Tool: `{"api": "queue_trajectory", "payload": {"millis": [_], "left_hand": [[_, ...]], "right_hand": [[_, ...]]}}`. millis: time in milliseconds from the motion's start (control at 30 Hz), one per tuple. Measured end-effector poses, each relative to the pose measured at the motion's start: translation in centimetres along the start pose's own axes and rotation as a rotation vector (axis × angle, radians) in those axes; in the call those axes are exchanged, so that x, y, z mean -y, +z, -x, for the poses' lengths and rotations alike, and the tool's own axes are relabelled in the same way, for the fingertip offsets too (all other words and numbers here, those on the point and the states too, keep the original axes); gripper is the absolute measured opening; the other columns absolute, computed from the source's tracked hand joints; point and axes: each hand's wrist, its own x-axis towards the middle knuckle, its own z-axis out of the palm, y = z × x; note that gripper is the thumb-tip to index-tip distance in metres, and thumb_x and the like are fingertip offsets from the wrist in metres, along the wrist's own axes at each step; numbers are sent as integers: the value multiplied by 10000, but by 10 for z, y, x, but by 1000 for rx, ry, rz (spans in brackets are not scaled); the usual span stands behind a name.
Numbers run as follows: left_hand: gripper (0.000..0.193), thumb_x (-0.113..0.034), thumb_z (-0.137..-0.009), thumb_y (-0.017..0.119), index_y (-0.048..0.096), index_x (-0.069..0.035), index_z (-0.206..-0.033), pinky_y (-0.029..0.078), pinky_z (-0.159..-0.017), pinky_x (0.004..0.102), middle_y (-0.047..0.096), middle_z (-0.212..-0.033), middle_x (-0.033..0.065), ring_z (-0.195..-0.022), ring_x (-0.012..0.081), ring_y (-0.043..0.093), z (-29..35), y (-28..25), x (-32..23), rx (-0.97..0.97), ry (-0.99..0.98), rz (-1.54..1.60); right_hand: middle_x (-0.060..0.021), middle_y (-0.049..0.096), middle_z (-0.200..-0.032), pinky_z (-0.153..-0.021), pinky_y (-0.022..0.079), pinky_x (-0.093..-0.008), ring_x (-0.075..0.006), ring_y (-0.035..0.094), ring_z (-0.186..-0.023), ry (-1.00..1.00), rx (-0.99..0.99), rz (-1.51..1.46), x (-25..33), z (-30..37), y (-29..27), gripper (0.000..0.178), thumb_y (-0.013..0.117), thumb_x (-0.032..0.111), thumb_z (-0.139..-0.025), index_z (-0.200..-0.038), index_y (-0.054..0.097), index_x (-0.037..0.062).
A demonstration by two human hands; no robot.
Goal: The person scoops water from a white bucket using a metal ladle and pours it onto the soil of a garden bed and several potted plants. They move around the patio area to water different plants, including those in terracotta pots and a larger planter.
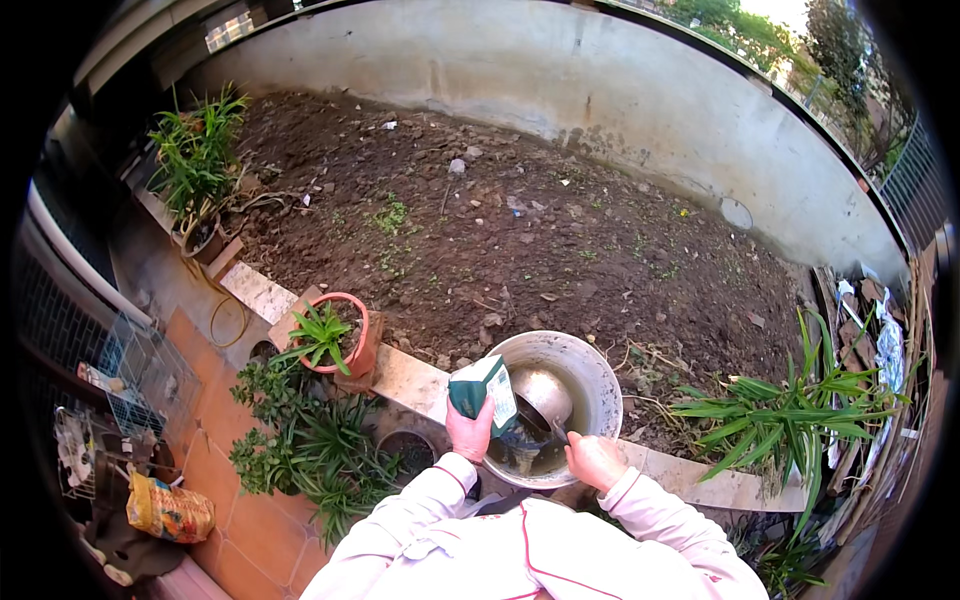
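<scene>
Step, judged: handling ladle [545,393] inside bucket [603,385] | Left hand [469,430]: grip pinching green-and-white box [478,391] at bucket's left rim | Right hand [596,461]: grip wrapped round ladle's handle | Next move, judged: needs ladle steady, box clear of liquid [549,460]

Tight quarters here at the white bucket [596,385] — the green-and-white box [482,388], in the left hand [470,430], covers its left edge, so there's no dropping straight in there. Inside, the metal scoop [545,395] takes up the middle, its handle running to the right hand [597,460] and barring the near-right edge. A gap does show between the scoop and the bucket's right wall! Left along the pale ledge [700,481], the orange pot [368,348] blocks the way; right, long-leaved greenery [780,412] spills over — but between it and the bucket, there's passage. Beyond, a hand could sweep over the soil [560,270] towards the wall [480,80].
</scene>
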Motion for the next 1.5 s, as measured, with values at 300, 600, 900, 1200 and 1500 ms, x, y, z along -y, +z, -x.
{"api": "queue_trajectory", "payload": {"millis": [300, 600, 900, 1200, 1500], "left_hand": [[485, -173, -740, 726, 503, -12, -1140, 455, -821, 313, 600, -1023, 104, -921, 190, 575, 0, -6, -2, 8, -2, 4], [510, -184, -738, 729, 494, -2, -1152, 454, -833, 320, 600, -1046, 130, -943, 206, 584, 0, -2, 10, 3, -14, -9], [491, -201, -715, 737, 518, -12, -1111, 475, -789, 341, 623, -987, 149, -886, 253, 614, 2, 5, -10, -16, 8, -153], [481, -207, -702, 743, 533, -2, -1083, 480, -779, 348, 625, -970, 158, -883, 275, 621, -1, -1, 0, -27, 54, -179], [485, -222, -702, 750, 533, -6, -1079, 478, -781, 347, 625, -970, 153, -883, 267, 618, 0, 0, 0, -10, 14, -197]], "right_hand": [[-226, 621, -740, -640, 478, -466, -402, 612, -723, 70, -52, -395, -23, 18, -15, 211, 563, 178, -821, -895, 610, -14], [8, 583, -649, -491, 409, -210, -52, 515, -561, 380, 102, -910, -29, 34, -132, 201, 560, 136, -867, -959, 648, -19], [-88, 600, -610, -502, 451, -325, -164, 558, -523, 34, -314, -607, -44, -294, -199, 201, 552, 152, -810, -766, 623, -30], [-24, 493, -553, -321, 265, -253, -93, 389, -368, 376, -196, -994, -137, -216, -146, 206, 516, 147, -865, -705, 549, 23], [6, 533, -678, -344, 256, -173, -24, 379, -431, 402, -80, -1420, -93, -32, -117, 120, 498, 149, -927, -969, 552, 50]]}}
